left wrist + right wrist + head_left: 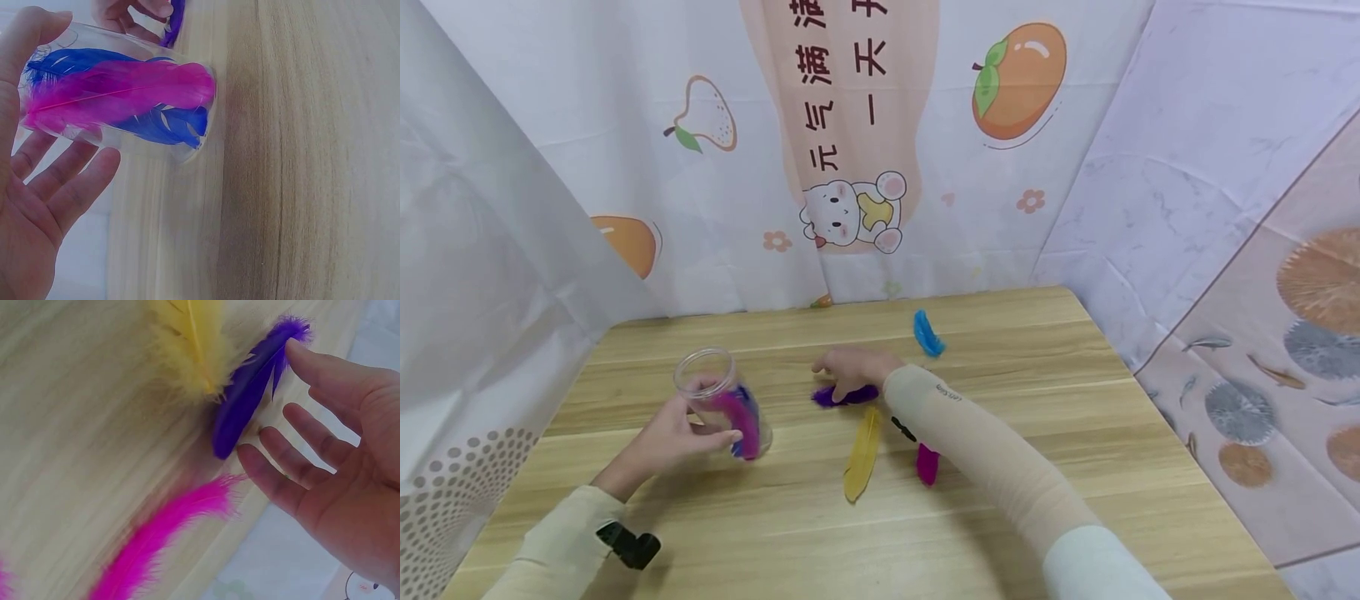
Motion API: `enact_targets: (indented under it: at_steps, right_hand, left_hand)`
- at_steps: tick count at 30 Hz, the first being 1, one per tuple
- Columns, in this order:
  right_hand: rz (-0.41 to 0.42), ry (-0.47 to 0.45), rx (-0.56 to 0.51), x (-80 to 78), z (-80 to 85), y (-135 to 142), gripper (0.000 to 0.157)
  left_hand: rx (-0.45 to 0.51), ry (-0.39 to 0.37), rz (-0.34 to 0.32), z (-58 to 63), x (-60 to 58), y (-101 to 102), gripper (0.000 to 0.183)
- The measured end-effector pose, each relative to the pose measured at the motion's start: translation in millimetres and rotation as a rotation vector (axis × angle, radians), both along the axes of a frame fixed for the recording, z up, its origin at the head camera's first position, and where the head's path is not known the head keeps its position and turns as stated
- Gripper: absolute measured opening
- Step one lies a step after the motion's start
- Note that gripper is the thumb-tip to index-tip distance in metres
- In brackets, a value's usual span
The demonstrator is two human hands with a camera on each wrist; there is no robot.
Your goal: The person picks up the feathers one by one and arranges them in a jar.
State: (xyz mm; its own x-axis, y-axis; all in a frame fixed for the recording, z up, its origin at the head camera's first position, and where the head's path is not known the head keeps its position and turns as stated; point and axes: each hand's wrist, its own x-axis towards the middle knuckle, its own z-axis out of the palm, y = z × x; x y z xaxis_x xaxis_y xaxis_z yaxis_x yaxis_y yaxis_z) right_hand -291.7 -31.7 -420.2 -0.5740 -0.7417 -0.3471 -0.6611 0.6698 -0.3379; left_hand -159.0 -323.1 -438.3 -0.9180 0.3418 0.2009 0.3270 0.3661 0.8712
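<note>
My left hand (681, 433) grips a clear cup (707, 364) at the left of the table, thumb on one side and fingers on the other. Through its wall show a pink feather (125, 90) and blue feathers (165, 125). Near the middle of the table, my right hand (857, 367) reaches over a purple feather (842, 396). In the right wrist view the thumb is at that feather's fluffy end and the other fingers spread loosely alongside; whether they touch it I cannot tell. A yellow feather (862, 454) lies just in front of the purple one.
A light blue feather (928, 335) lies toward the back of the wooden table (790, 533). Partly under my right forearm is a magenta feather (927, 464). A printed curtain (700, 208) hangs along the table's back edge.
</note>
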Motion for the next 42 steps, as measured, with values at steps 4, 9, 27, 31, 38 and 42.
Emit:
enact_targets:
  at_steps: [4,9,27,31,38,42]
  right_hand:
    - [-0.012,0.004,-0.018,-0.9,-1.5,2.1,0.061]
    - [-0.001,0.056,0.004,0.5,-3.1,4.6,0.058]
    - [-0.086,0.094,0.034,8.4,-5.1,3.2,0.052]
    - [-0.081,0.093,0.042,9.1,-3.7,1.4,0.050]
    - [-0.083,0.064,0.043,11.1,-1.2,-0.1,0.039]
    - [-0.090,0.041,0.042,10.7,-1.2,-0.7,0.039]
  left_hand:
    - [-0.007,0.002,0.008,0.5,-0.5,0.1,0.069]
    - [-0.018,0.011,0.002,0.3,-0.5,0.7,0.069]
    - [-0.005,0.011,0.002,1.8,-0.9,1.7,0.066]
    - [-0.011,0.016,-0.001,2.1,0.1,2.1,0.067]
    - [-0.028,0.012,0.007,2.0,2.3,2.0,0.067]
    - [-0.033,0.016,0.013,1.8,2.5,1.5,0.067]
